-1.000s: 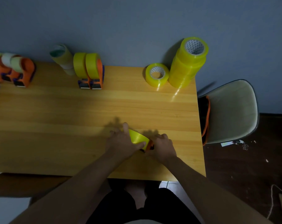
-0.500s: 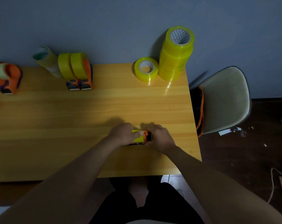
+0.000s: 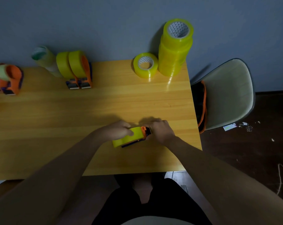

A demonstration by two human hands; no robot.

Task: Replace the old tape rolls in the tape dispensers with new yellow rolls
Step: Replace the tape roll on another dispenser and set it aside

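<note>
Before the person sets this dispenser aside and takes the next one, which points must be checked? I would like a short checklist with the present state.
1. Yellow roll sits in the dispenser: ok.
2. Left hand grips the roll: ok.
3. Right hand holds the dispenser's front: ok.
4. Tape threaded to the blade: cannot tell, the hand hides it.
5. Spare rolls remain, a stack and a single roll: ok.
6. Dispensers with pale old rolls wait at far left: ok.

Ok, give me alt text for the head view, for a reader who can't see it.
Seen from above, a left hand and right hand grip an orange dispenser with a yellow roll on a wooden table. Along the wall: more dispensers and a stack of yellow rolls; a chair stands at right.
</note>
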